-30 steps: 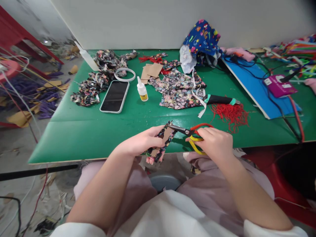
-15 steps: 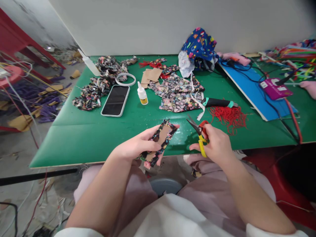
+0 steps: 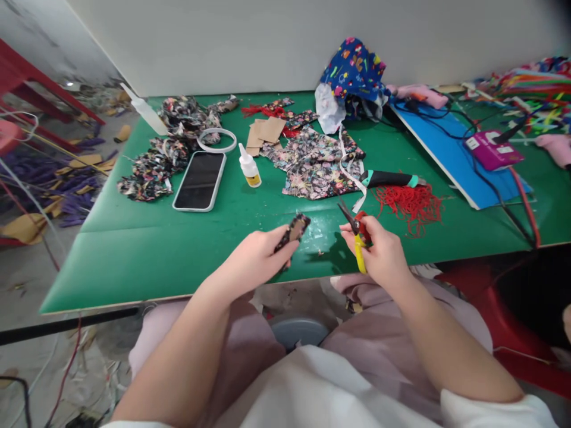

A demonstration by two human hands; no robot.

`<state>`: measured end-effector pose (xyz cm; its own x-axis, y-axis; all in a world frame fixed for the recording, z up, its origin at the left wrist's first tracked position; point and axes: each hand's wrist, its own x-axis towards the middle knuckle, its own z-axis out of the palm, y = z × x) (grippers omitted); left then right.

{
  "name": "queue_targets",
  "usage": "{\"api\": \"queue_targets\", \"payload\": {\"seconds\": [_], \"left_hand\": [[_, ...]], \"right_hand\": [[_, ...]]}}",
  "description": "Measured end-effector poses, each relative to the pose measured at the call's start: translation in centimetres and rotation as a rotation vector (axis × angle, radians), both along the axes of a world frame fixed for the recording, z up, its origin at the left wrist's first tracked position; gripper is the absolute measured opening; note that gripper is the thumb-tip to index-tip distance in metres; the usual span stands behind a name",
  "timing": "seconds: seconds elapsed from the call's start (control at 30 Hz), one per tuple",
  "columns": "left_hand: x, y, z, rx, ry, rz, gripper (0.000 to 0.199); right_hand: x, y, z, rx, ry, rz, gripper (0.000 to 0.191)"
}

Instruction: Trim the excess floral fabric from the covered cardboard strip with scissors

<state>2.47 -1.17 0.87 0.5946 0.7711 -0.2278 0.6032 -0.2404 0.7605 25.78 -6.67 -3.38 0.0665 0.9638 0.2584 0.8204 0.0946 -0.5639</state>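
Head view: scissors (image 3: 357, 227), bottle (image 3: 248, 164) with illegible yellow label (image 3: 254, 180)

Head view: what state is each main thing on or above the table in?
Fabric-edged cardboard, gripped by the left hand
Scissors, in the right hand, apart from the cardboard
Phone, flat, screen dark
Small bottle, upright
Floral heap, crumpled
Black-and-teal tool, lying down
Red threads, loosely heaped
Blue patterned cloth, bunched up

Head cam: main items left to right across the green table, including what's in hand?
Long-nozzled bottle → phone → small white bottle → floral strip in the left hand → scissors in the right hand → red strings → purple box.
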Motion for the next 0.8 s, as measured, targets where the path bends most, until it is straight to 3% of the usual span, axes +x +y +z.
{"api": "queue_targets", "payload": {"seconds": [0.07, 0.17, 0.3, 0.43, 0.6, 0.67, 0.8], "left_hand": [[-0.4, 0.8, 0.0, -0.100, -0.240, 0.243, 0.030], [-1.2, 1.7, 0.1, -0.076, -0.551, 0.599, 0.038], [-1.7, 2.4, 0.3, -0.026, -0.718, 0.762, 0.034], [-1.2, 2.3, 0.2, -0.097, -0.711, 0.752, 0.033], [-0.9, 1.7, 0.5, -0.297, -0.693, 0.603, 0.032], [-0.9, 1.3, 0.9, -0.408, -0.698, 0.486, 0.036], [-0.7, 0.5, 1.8, -0.634, -0.681, 0.250, 0.055]], "right_hand": [[-0.3, 0.0, 0.1, -0.091, -0.025, 0.052, 0.016], [-1.7, -0.4, 0.2, -0.152, -0.141, 0.223, 0.028], [-4.4, -1.5, 0.0, -0.090, -0.157, 0.494, 0.040], [-5.6, -2.3, 0.2, -0.103, -0.034, 0.612, 0.039], [-3.1, -2.3, 2.3, -0.296, -0.008, 0.708, 0.025], [-1.6, -2.0, 3.1, -0.290, -0.024, 0.619, 0.022], [0.6, -1.2, 3.4, 0.090, -0.176, 0.258, 0.027]]}}
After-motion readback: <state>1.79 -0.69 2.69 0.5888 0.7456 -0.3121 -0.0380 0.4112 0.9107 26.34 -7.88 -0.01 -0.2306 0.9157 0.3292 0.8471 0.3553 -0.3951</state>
